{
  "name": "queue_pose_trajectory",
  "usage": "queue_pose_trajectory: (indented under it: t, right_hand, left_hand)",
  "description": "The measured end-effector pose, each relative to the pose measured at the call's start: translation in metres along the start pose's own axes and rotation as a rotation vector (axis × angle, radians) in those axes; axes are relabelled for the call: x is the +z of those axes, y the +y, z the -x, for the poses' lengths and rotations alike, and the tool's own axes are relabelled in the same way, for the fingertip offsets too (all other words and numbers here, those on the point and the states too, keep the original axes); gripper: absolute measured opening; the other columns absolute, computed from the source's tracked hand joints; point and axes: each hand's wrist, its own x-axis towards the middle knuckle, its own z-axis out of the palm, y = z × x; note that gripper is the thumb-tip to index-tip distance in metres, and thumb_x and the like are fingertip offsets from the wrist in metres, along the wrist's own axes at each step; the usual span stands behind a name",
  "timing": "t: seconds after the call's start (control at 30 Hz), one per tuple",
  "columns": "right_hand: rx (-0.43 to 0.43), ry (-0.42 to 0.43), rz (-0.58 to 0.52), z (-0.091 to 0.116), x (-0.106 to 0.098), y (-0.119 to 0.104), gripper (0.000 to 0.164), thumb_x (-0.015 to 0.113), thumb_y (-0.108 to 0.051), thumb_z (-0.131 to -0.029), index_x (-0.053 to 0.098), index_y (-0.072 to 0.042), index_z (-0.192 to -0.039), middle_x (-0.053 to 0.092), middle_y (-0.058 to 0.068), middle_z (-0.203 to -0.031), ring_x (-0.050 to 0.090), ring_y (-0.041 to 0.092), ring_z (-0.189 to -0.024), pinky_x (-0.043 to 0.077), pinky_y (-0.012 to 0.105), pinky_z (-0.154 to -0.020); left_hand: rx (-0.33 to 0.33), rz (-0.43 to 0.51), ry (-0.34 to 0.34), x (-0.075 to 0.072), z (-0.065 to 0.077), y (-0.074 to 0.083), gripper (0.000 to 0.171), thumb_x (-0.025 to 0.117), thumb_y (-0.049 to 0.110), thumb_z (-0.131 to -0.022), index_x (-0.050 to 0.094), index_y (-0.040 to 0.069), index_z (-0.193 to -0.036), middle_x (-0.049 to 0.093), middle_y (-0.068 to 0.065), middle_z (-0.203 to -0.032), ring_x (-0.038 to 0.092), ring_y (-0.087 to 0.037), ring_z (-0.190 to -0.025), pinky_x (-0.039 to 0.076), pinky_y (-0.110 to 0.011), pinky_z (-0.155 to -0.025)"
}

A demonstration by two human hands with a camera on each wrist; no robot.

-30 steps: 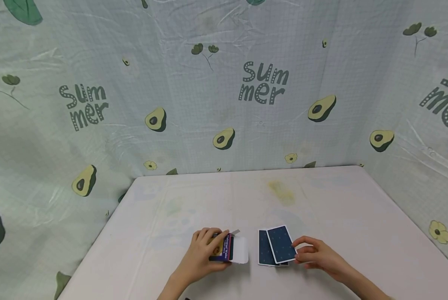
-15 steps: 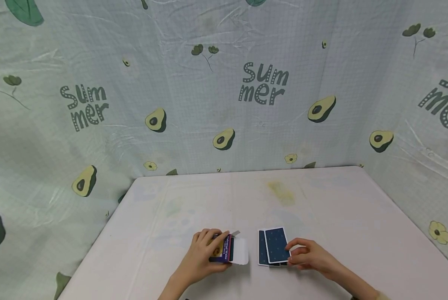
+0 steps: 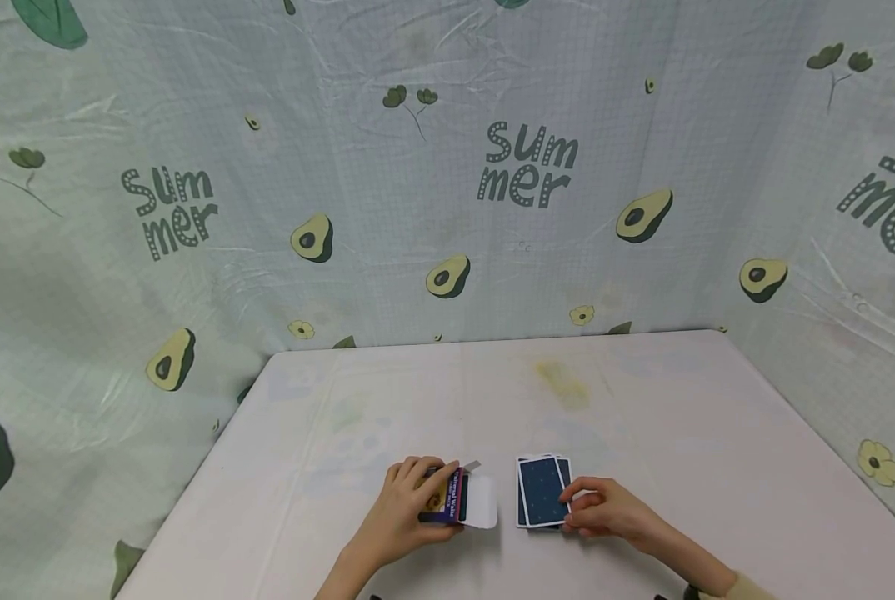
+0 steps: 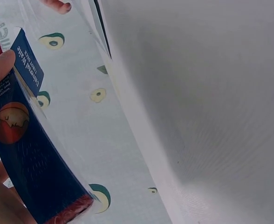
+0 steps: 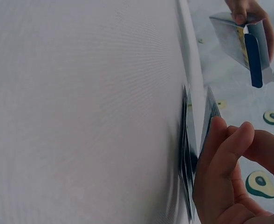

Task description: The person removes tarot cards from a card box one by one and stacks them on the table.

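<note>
My left hand (image 3: 398,512) grips a purple-blue tarot card box (image 3: 452,498). Its end flap (image 3: 481,502) hangs open toward the right. In the left wrist view, the box (image 4: 34,158) shows "Universal Waite Tarot Deck" and a round face picture. To the right of it, my right hand (image 3: 608,512) pinches the edge of a dark blue, white-bordered tarot card (image 3: 543,493). Under that card lies a small pile of tarot cards (image 3: 565,472), mostly covered. The right wrist view shows the held card (image 5: 208,112) apart from the pile (image 5: 186,154), just above it.
A white-covered table (image 3: 387,400) spreads beyond both hands, with a yellowish stain (image 3: 562,383) toward the back. A curtain (image 3: 372,208) printed with avocados and "summer" rises behind it and along both sides.
My right hand has moved left with its card, which now covers more of the pile and leans less. My left hand and the box have stayed in place.
</note>
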Motion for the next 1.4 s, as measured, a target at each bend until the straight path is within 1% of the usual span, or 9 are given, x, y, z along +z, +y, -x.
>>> queue_pose_trajectory:
  t: [0.17,0.4,0.67,1.0,1.13,1.3,1.4]
  right_hand:
    - [0.002,0.015,0.004,-0.002,0.001,0.000,0.038,0.063,-0.010,-0.079,0.048,0.014,-0.105,0.065,-0.001,-0.076,0.065,0.012,-0.073,0.049,0.020,-0.059]
    - [0.006,0.033,0.009,0.002,-0.001,-0.003,0.036,0.062,-0.010,-0.079,0.049,0.014,-0.102,0.065,0.004,-0.079,0.067,0.016,-0.074,0.050,0.021,-0.059]
    - [-0.014,0.047,0.032,0.008,-0.006,-0.004,0.036,0.061,-0.010,-0.080,0.047,0.016,-0.101,0.068,0.012,-0.082,0.066,0.015,-0.071,0.051,0.023,-0.060]
    - [0.034,0.077,0.078,0.010,-0.008,-0.004,0.034,0.062,-0.012,-0.080,0.050,0.013,-0.100,0.067,0.009,-0.081,0.064,0.013,-0.067,0.051,0.023,-0.058]
    - [0.017,0.075,0.089,0.009,-0.009,-0.004,0.035,0.062,-0.013,-0.081,0.049,0.013,-0.102,0.067,0.009,-0.082,0.064,0.013,-0.067,0.051,0.024,-0.058]
    - [-0.025,0.049,0.089,0.008,-0.011,-0.006,0.039,0.060,-0.016,-0.083,0.048,0.013,-0.106,0.067,0.009,-0.087,0.065,0.014,-0.072,0.052,0.027,-0.060]
    - [-0.034,0.036,0.088,0.007,-0.011,-0.009,0.041,0.060,-0.018,-0.083,0.048,0.012,-0.107,0.067,0.010,-0.088,0.065,0.014,-0.074,0.051,0.028,-0.061]
  left_hand:
    - [-0.007,0.007,-0.012,0.000,0.000,0.000,0.075,0.075,0.046,-0.062,0.047,0.024,-0.128,0.050,0.006,-0.112,0.043,-0.009,-0.101,0.034,-0.033,-0.084]
    - [0.002,0.019,0.003,0.002,0.001,0.000,0.076,0.076,0.045,-0.061,0.049,0.021,-0.127,0.050,0.005,-0.111,0.044,-0.010,-0.100,0.035,-0.034,-0.083]
    - [0.017,0.024,0.016,0.004,0.001,-0.001,0.077,0.075,0.047,-0.062,0.046,0.025,-0.129,0.050,0.006,-0.112,0.044,-0.009,-0.100,0.035,-0.033,-0.084]
    - [0.017,0.014,0.018,0.005,0.000,0.000,0.077,0.075,0.048,-0.061,0.046,0.025,-0.129,0.050,0.007,-0.112,0.043,-0.008,-0.100,0.034,-0.032,-0.084]
    - [0.019,0.009,0.013,0.005,-0.001,0.000,0.077,0.075,0.048,-0.061,0.046,0.025,-0.129,0.050,0.007,-0.111,0.043,-0.008,-0.100,0.034,-0.032,-0.084]
    - [0.023,0.013,-0.003,0.004,-0.003,0.001,0.077,0.075,0.048,-0.061,0.046,0.025,-0.129,0.050,0.006,-0.111,0.044,-0.009,-0.100,0.034,-0.032,-0.085]
    - [0.017,0.022,-0.020,0.004,-0.004,0.003,0.076,0.074,0.048,-0.062,0.046,0.026,-0.129,0.050,0.006,-0.112,0.045,-0.009,-0.101,0.034,-0.033,-0.085]
